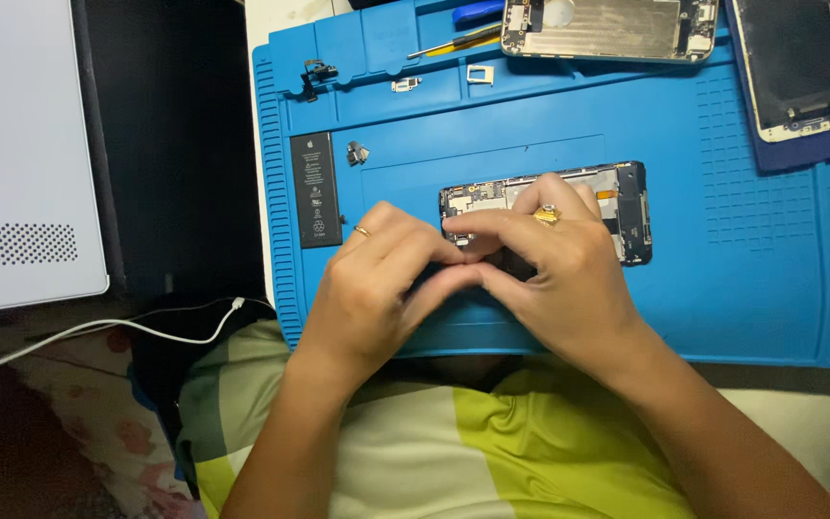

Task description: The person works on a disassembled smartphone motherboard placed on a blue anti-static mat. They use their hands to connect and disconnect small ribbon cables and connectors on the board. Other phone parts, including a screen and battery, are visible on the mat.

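An opened phone body (617, 197) with its circuit parts showing lies on the blue work mat (722, 288). My left hand (372, 284) and my right hand (549, 274) meet over its near-left part, fingertips pressed together on it. What the fingertips pinch is hidden under them. Each hand wears a ring.
A black flat battery (315, 189) lies left on the mat, with small loose parts (357, 152) near it. At the back are a second phone shell (612, 27), a screen panel (804, 62), a screwdriver (453, 40) and small brackets. A white cable (98, 329) and a grey device (16, 154) sit at left.
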